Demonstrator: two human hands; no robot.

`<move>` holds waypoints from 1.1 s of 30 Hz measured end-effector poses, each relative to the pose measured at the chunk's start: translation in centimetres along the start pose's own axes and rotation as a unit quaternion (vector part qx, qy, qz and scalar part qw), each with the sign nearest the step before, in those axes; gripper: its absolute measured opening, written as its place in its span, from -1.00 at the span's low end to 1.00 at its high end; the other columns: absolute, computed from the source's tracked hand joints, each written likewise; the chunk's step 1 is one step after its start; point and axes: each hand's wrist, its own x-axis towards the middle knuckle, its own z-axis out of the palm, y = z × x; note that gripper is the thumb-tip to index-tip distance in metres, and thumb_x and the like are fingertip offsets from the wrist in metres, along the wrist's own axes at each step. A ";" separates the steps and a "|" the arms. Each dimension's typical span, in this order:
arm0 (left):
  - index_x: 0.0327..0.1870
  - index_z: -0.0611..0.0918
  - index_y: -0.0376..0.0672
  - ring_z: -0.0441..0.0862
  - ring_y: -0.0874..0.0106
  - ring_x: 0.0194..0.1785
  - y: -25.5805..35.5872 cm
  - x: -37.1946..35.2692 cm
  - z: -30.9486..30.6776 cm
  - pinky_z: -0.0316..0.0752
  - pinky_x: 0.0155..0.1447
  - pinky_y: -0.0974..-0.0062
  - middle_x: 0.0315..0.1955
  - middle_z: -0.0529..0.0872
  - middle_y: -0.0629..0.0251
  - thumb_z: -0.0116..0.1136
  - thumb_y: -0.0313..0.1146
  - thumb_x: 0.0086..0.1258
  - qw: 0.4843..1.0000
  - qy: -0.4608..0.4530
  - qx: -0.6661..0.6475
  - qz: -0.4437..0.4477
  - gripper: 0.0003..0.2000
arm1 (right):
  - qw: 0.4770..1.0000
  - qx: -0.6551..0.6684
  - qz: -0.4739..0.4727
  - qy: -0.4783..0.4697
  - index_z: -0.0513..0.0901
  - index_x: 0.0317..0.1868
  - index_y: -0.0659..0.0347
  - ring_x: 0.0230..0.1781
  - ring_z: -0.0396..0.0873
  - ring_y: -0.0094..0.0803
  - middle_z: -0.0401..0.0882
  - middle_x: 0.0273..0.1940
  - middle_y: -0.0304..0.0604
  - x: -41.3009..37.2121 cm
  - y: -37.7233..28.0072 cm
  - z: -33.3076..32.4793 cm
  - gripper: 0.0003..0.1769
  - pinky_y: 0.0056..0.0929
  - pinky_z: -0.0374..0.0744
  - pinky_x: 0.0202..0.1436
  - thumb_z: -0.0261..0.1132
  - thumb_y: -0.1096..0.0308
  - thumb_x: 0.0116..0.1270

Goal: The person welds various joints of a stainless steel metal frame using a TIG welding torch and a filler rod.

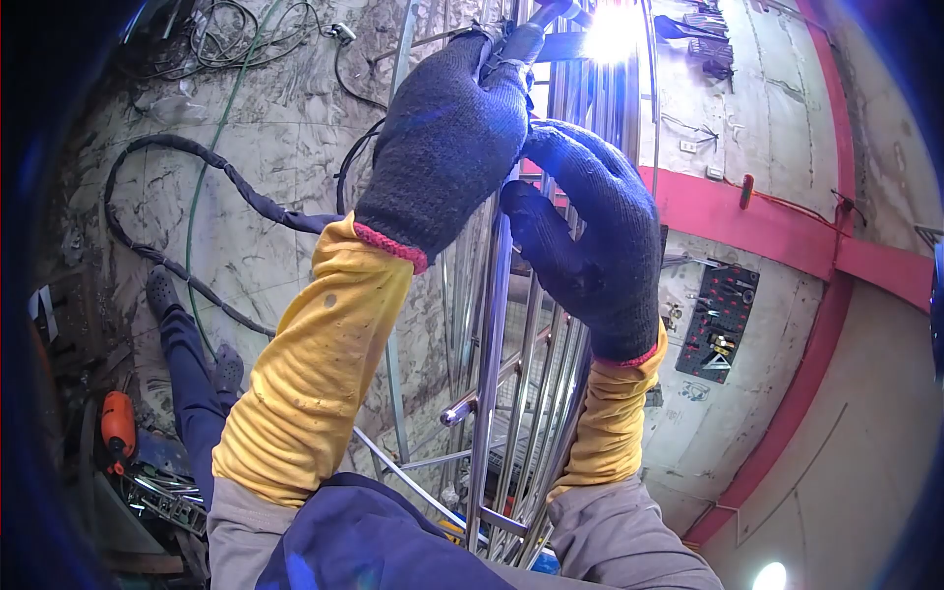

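Note:
My left hand (447, 147), in a dark knit glove with a red cuff, is closed around the handle of a welding torch (523, 41). Beside the torch's head burns a blinding white arc (617, 31), whose glare hides the spot it strikes. Just right of the left hand, my gloved right hand (600, 226) has its thumb and curved fingers apart, with its fingertips close to the left glove. Below both hands runs a frame of shiny metal tubes (490, 334). Yellow sleeves cover both forearms.
A thick black cable (123, 221) loops across the scuffed floor at left, near another person's legs (187, 354). An orange tool (118, 428) sits at lower left. Pink beams (747, 226) cross the right side, near a dark board of hand tools (718, 320).

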 end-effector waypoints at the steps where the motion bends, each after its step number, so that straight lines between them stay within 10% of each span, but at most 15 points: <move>1: 0.11 0.75 -0.36 0.83 -0.15 -0.08 0.2 0.0 -0.1 0.70 0.05 -0.05 -0.21 0.83 -0.23 0.17 -0.19 0.66 1.000 -0.003 -0.010 -0.008 -0.64 | 1.000 0.005 0.003 0.002 0.77 0.17 0.18 0.13 0.76 0.08 0.81 0.10 0.01 0.0 0.0 0.1 -0.59 0.00 0.65 0.27 0.55 0.31 0.33; 33: 0.01 0.73 -0.36 0.84 -0.08 -0.16 0.2 -0.2 -0.5 0.69 -0.04 0.00 -0.30 0.82 -0.17 0.14 -0.12 0.70 0.998 -0.018 -0.047 -0.023 -0.62 | 1.000 -0.002 0.003 -0.004 0.80 0.17 0.18 0.13 0.78 0.07 0.83 0.12 0.04 0.1 -0.1 -0.1 -0.59 -0.01 0.67 0.27 0.56 0.31 0.33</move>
